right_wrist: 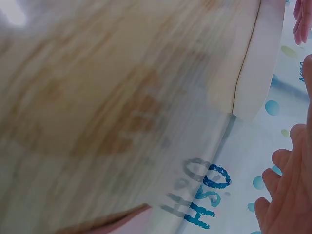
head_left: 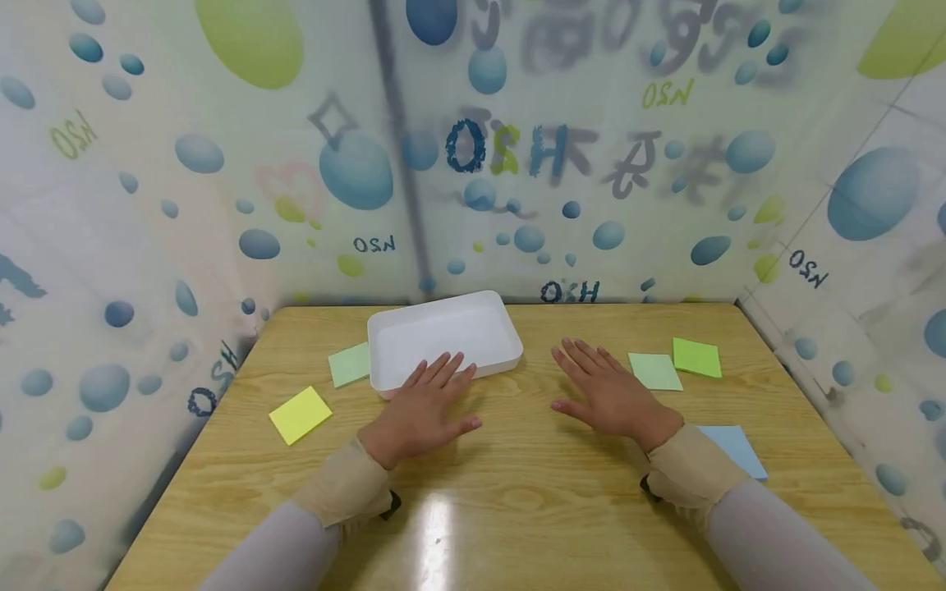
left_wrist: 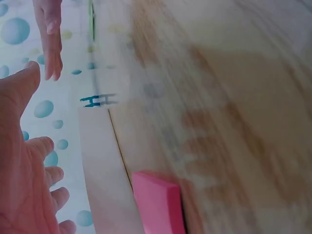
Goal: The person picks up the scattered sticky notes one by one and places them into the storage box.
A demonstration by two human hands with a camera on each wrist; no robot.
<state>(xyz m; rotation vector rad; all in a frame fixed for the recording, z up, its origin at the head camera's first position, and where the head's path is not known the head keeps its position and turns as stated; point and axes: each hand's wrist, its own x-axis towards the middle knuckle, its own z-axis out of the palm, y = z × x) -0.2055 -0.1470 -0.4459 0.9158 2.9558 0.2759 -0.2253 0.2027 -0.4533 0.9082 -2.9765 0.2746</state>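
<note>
My left hand (head_left: pixel 424 414) hovers palm down with fingers spread, just in front of a white rectangular tray (head_left: pixel 443 328). Its fingertips overlap the tray's near edge in the head view; nothing is held. To the right, my right hand (head_left: pixel 617 394) is also held flat above the wooden table, fingers extended, near a pale green sticky note pad (head_left: pixel 655 372). A pink sticky note pad (left_wrist: pixel 158 202) lies beside the tray in the left wrist view; the left hand mostly hides it in the head view.
On the left lie a yellow note pad (head_left: pixel 300 415) and a pale green one (head_left: pixel 350 365) against the tray. Bright green (head_left: pixel 697 358) and blue (head_left: pixel 735 450) pads lie on the right. A patterned curtain (head_left: pixel 517 205) encloses the wooden table (head_left: pixel 517 501) at back and sides.
</note>
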